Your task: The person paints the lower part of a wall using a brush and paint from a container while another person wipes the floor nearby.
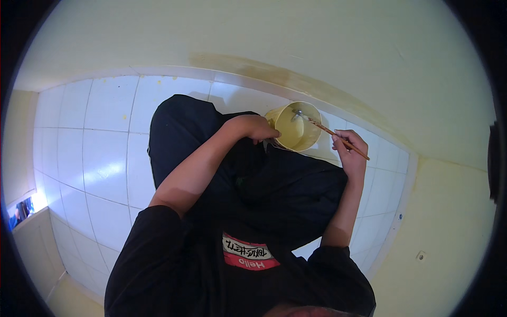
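A pale yellow paint bucket stands on the floor in front of my crossed legs, its mouth tipped toward me. Yellow paint lies inside it. My left hand grips the near left rim, with the thumb over the edge and the other fingers mostly hidden. Between the thumb and fingers of my right hand is the long, paint-stained wooden handle of a paintbrush. The metal-bound head of the brush is within the bucket's mouth, close to the far inner wall; whether the bristles touch paint I cannot tell.
A pale yellow wall rises just beyond the bucket, with a darker patchy band above its white skirting. Yellow drips dot the white floor tiles. Another wall with a socket-like fitting stands at right.
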`<state>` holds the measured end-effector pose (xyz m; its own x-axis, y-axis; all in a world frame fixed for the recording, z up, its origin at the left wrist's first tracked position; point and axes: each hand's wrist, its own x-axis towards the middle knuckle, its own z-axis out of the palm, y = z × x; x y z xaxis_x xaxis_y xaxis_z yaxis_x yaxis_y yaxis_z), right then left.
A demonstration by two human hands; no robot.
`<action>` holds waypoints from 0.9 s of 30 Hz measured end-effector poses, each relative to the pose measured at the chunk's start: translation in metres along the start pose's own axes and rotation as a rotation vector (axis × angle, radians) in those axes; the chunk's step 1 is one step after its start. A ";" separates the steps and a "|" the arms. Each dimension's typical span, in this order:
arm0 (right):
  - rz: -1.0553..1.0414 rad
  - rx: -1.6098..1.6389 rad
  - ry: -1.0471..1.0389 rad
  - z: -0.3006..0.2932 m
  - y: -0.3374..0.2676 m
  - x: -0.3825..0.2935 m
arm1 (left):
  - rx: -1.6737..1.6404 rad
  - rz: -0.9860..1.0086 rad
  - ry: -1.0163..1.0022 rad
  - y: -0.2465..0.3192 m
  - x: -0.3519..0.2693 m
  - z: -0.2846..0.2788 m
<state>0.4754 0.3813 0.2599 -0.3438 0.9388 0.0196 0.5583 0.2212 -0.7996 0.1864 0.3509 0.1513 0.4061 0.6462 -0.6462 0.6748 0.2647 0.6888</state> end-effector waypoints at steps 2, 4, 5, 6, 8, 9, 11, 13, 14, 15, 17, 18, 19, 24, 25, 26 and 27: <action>-0.052 -0.076 -0.035 -0.001 -0.001 0.002 | -0.002 0.013 -0.002 -0.004 0.004 0.001; -0.092 -0.146 -0.045 -0.002 0.000 0.004 | -0.022 0.041 -0.006 -0.005 0.003 0.002; -0.113 -0.181 -0.052 -0.003 0.000 0.003 | -0.014 0.047 -0.004 -0.004 0.004 0.002; -0.129 -0.196 -0.046 -0.003 -0.003 0.003 | -0.009 0.050 0.000 -0.004 0.002 0.001; -0.163 -0.225 -0.038 -0.004 -0.008 0.002 | -0.007 0.050 0.002 -0.001 0.000 0.000; -0.173 -0.227 -0.024 -0.003 -0.009 0.001 | -0.010 0.044 0.002 0.000 -0.001 -0.001; -0.194 -0.232 0.002 -0.002 -0.009 -0.001 | -0.012 0.032 0.005 -0.001 -0.001 0.000; -0.180 -0.243 0.001 -0.003 -0.013 -0.002 | -0.005 0.017 0.013 -0.003 -0.001 0.000; -0.174 -0.248 0.000 -0.003 -0.014 -0.003 | 0.004 0.004 0.018 -0.004 -0.001 0.001; -0.168 -0.236 0.012 -0.003 -0.014 -0.003 | 0.015 -0.007 0.023 -0.004 -0.001 0.000; -0.158 -0.210 0.035 -0.004 -0.010 -0.004 | 0.021 -0.021 0.035 -0.004 -0.002 -0.001; -0.167 -0.185 0.037 -0.004 -0.008 -0.003 | 0.018 -0.023 0.043 -0.003 -0.002 0.000; -0.176 -0.159 0.038 -0.004 -0.005 -0.003 | 0.016 -0.024 0.051 -0.002 -0.001 0.001; -0.135 -0.182 -0.006 -0.004 0.002 0.003 | 0.029 -0.028 0.060 0.006 -0.005 -0.002; -0.097 -0.174 -0.007 -0.005 0.006 0.003 | 0.031 -0.029 0.064 0.005 -0.007 -0.002; -0.061 -0.165 -0.010 -0.003 0.010 0.003 | 0.049 -0.012 0.057 0.003 -0.011 -0.002; -0.008 -0.058 0.016 -0.003 0.015 0.002 | 0.060 0.012 0.057 0.004 -0.011 -0.001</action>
<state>0.4858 0.3873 0.2496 -0.3366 0.9410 0.0355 0.5985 0.2429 -0.7634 0.1839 0.3452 0.1614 0.3797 0.6890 -0.6173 0.7065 0.2148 0.6743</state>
